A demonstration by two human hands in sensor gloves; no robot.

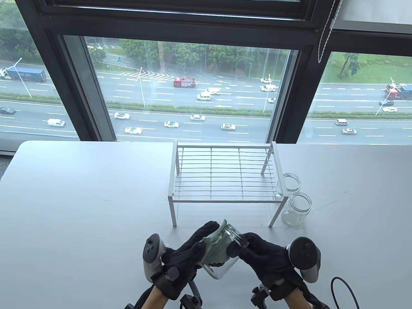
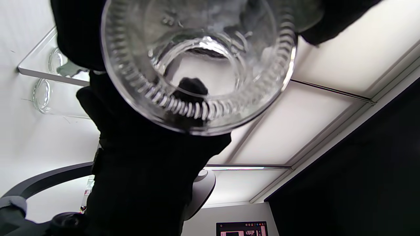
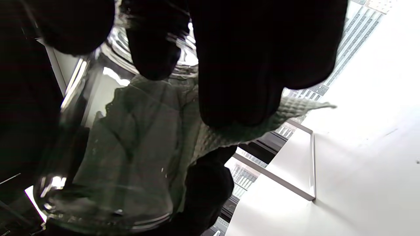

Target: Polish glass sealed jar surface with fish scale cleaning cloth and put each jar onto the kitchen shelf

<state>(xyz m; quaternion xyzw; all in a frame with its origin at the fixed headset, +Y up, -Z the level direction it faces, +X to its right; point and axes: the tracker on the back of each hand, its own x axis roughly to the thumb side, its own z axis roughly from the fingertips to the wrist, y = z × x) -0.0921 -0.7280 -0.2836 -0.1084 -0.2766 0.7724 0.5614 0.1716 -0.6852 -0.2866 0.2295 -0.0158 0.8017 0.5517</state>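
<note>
A clear glass jar (image 1: 225, 257) is held tilted above the table's near edge, its mouth up and to the right. My right hand (image 1: 257, 254) grips its threaded neck. My left hand (image 1: 193, 251) presses a pale green fish scale cloth (image 1: 214, 246) against the jar's side, fingers curled over cloth and glass. The left wrist view looks at the jar's base (image 2: 197, 65); the right wrist view shows the cloth (image 3: 210, 131) through the jar's glass (image 3: 108, 170). The white wire kitchen shelf (image 1: 225, 175) stands behind the hands with nothing on top.
Two more lidless glass jars stand right of the shelf, one nearer (image 1: 296, 209) and one behind it (image 1: 291, 183). A black cable (image 1: 346, 289) loops at the table's near right corner. A big window lies beyond the table's far edge.
</note>
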